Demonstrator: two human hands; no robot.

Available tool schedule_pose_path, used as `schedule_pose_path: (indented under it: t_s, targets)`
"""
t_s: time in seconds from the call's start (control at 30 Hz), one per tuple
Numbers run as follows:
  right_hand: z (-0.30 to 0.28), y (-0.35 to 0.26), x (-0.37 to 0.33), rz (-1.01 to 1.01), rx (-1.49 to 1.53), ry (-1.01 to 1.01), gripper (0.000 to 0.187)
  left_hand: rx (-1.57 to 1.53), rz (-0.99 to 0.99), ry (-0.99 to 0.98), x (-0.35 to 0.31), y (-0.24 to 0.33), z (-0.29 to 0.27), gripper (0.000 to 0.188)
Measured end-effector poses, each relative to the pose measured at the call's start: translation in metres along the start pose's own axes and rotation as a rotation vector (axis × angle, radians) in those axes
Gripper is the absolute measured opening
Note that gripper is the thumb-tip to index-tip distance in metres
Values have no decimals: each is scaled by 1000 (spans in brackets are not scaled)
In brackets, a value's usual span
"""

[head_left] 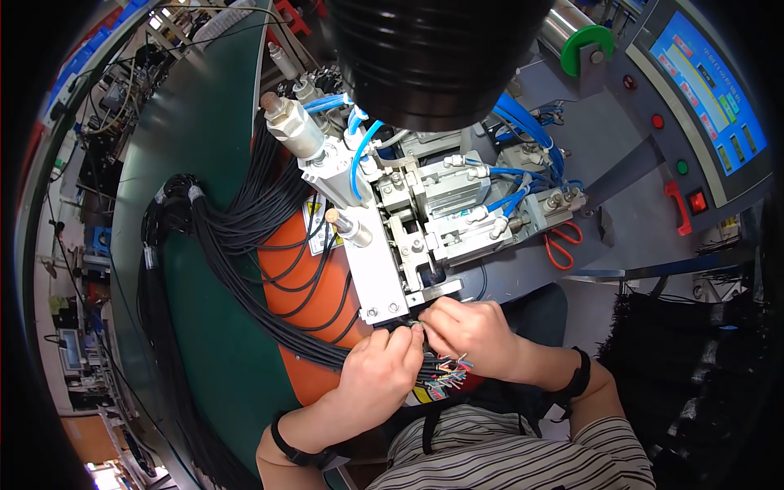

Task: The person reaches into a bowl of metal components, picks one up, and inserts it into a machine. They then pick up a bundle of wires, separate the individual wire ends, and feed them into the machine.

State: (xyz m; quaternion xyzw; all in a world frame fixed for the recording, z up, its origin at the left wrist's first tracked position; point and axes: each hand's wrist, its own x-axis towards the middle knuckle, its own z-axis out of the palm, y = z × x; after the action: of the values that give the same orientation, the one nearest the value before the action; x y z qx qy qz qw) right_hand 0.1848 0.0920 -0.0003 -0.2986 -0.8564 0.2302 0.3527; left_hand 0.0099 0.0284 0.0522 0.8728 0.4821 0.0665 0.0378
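Side by side, both my hands are at the front edge of a metal machine [371, 282] with pneumatic cylinders. My left hand [380, 371] is closed in a pinch on thin wires [417, 324] at a cable end. The fingertips of my right hand [469, 335] press together right beside it, apparently on the same wires, though the fingers hide most of them. Below my hands lies a bundle of black cables [310, 347], its end fanned into multicoloured stripped wires [449, 376].
More black cables [237, 224] spread over an orange panel [314, 294] and a green table [204, 310]. Orange-red-handled scissors [562, 245] lie right of the machine. A control screen [710, 98] stands at the far right. A black cylinder [437, 57] hangs overhead. Dark cables [661, 351] hang lower right.
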Motion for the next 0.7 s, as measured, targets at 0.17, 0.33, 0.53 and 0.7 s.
schedule_pose_path:
  t_s: [0.17,0.33,0.53,0.7]
  targets:
    - [-5,6,3,104,32,-115,9,-20,-39,-20,2,-3,-3,39]
    - [6,12,-4,193,237,-5,9,-174,-80,55,-13,-12,1,42]
    - [-1,5,-9,271,214,-57,12,-198,-255,168,-42,-15,6,49]
    - [-7,-4,-8,241,537,-83,18,-271,-338,171,-41,-13,13,54]
